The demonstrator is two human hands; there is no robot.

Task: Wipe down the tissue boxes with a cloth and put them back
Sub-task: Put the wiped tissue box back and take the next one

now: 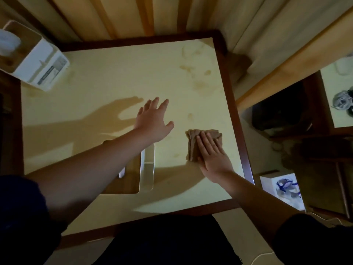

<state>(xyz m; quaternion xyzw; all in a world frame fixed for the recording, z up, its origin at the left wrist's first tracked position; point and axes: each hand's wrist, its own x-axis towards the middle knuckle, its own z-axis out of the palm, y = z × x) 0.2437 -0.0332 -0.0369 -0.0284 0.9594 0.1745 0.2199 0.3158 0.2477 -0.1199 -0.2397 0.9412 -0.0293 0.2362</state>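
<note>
1. Right hand (212,152) lies flat, fingers straight, pressing the folded cloth (196,144) on the bench (114,77).
2. Left hand (152,121) hovers spread wide, holding nothing.
3. One tissue box (137,169) sits under the left forearm, long axis running away from the person; another tissue box (36,60) stands at the far-left corner.

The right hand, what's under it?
The right hand lies flat on a folded brown cloth on the table. The cloth's far and left parts show; the part beneath the palm is covered.

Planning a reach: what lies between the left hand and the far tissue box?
Head view: only bare tabletop and shadow between left hand and far tissue box.
</note>
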